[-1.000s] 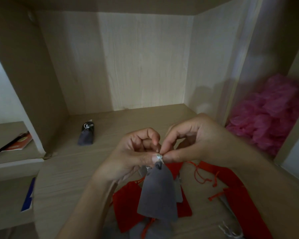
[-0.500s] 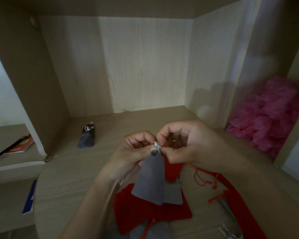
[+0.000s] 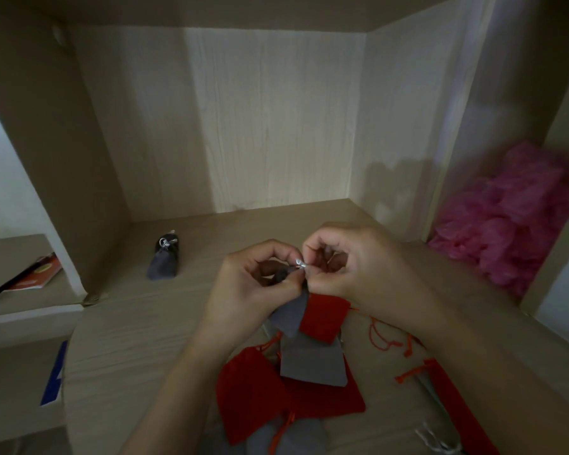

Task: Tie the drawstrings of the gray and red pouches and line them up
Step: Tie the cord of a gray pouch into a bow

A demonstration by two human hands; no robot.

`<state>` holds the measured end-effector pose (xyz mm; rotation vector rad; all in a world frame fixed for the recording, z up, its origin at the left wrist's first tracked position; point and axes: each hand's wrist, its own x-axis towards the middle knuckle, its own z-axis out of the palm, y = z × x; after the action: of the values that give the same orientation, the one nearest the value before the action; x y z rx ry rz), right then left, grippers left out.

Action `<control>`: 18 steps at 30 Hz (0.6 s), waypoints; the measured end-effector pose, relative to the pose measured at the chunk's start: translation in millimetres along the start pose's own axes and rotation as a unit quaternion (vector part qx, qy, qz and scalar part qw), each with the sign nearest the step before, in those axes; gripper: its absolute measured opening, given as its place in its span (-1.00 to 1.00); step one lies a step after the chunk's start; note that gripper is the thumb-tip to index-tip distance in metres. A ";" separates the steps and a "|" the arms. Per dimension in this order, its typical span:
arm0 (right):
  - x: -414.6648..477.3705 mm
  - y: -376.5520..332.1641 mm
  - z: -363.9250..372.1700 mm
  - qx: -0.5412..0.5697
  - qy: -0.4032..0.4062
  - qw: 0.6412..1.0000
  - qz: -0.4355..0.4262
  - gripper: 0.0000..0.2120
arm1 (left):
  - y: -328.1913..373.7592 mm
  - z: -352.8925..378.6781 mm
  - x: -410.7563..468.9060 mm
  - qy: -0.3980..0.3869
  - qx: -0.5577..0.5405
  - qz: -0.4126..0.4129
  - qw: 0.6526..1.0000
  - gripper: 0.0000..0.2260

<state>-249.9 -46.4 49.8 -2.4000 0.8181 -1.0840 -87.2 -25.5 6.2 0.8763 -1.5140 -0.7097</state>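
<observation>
My left hand [image 3: 243, 290] and my right hand [image 3: 355, 270] meet above the shelf, both pinching the silver drawstring [image 3: 301, 265] at the gathered neck of a gray pouch [image 3: 289, 316]. The pouch hangs below my fingers over a pile of red pouches [image 3: 263, 399] and a flat gray pouch [image 3: 312, 362]. One tied gray pouch [image 3: 164, 261] lies alone at the back left of the shelf. Loose red drawstrings [image 3: 385, 343] trail to the right of the pile.
The wooden shelf [image 3: 138, 323] has walls at the left, back and right. A heap of pink material [image 3: 519, 218] fills the compartment to the right. A red booklet with a dark pen [image 3: 30, 274] lies on the lower left ledge. Another red pouch [image 3: 457, 408] lies near right.
Both hands have risen and moved away from me with the gray pouch, which now hangs shorter and more hidden under my left hand. The pinch on the silver drawstring continues.
</observation>
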 end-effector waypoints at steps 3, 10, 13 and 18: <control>0.7 2.5 3.8 0.008 0.048 0.999 0.006 -0.84 | 1.1 2.7 -0.3 0.055 0.035 0.029 0.997 -0.91; 1.5 3.6 14.7 -0.036 0.151 0.988 -0.027 -0.95 | 5.1 6.6 -1.8 0.129 0.189 0.149 0.962 -0.89; 2.2 5.0 18.2 -0.106 0.183 0.975 -0.071 -0.93 | 6.2 8.0 -2.7 0.142 0.244 0.170 0.944 -0.90; -0.1 4.5 19.9 -0.154 0.196 0.964 -0.089 -0.96 | 6.6 7.3 -3.4 0.135 0.287 0.184 0.930 -0.90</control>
<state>-236.2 -47.7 34.8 -2.5905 0.9715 -1.6481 -95.2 -19.5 9.0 1.0267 -1.5917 0.1450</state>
